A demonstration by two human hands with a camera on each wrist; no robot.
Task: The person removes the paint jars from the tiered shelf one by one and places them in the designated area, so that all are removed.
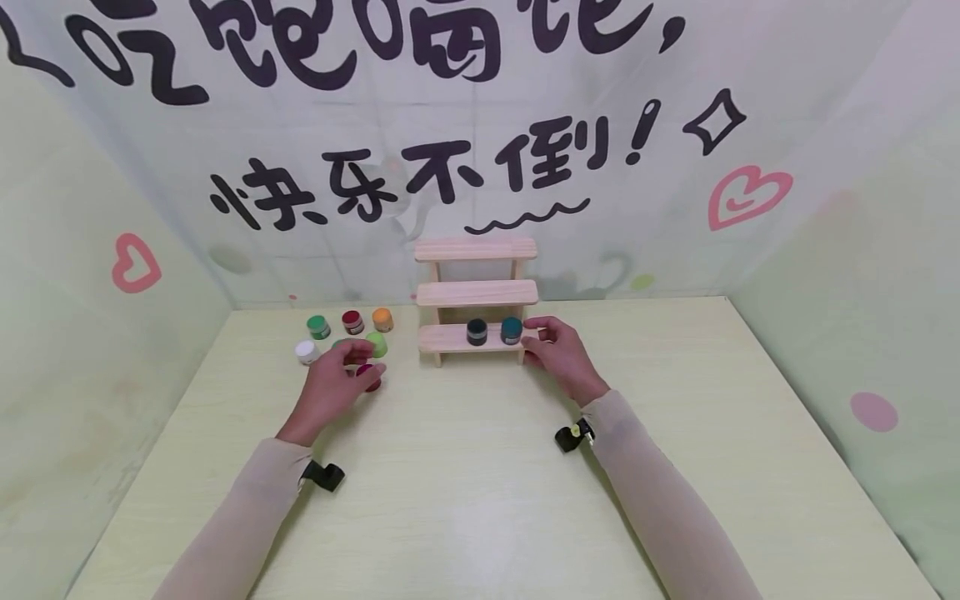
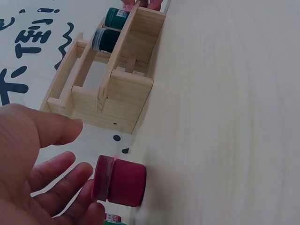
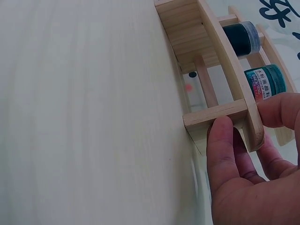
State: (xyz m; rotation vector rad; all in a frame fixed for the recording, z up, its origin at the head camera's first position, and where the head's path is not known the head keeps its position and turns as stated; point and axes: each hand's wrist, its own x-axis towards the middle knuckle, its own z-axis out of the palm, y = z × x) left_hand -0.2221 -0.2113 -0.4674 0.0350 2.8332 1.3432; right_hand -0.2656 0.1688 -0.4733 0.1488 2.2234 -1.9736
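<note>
In the head view my left hand (image 1: 333, 387) hovers around a magenta paint jar (image 1: 368, 377), thumb apart from the fingers. The left wrist view has this jar (image 2: 122, 180) beside my fingertips, its lid side toward the hand (image 2: 42, 159). My right hand (image 1: 561, 354) grips the right end of the lowest step of a three-step wooden rack (image 1: 477, 293), its fingers (image 3: 221, 145) at the rack's side leg. On that step stand a black paint jar (image 1: 477, 332) and a teal paint jar (image 1: 512, 331), the teal one right by my right fingers.
Around my left hand stand a green jar (image 1: 318, 327), a red jar (image 1: 352, 322), an orange jar (image 1: 382, 320), a white jar (image 1: 306, 352) and a light green jar (image 1: 377, 344). Another green jar is mostly hidden behind the hand. A printed cloth wall (image 1: 360, 267) rises behind the table (image 1: 465, 467).
</note>
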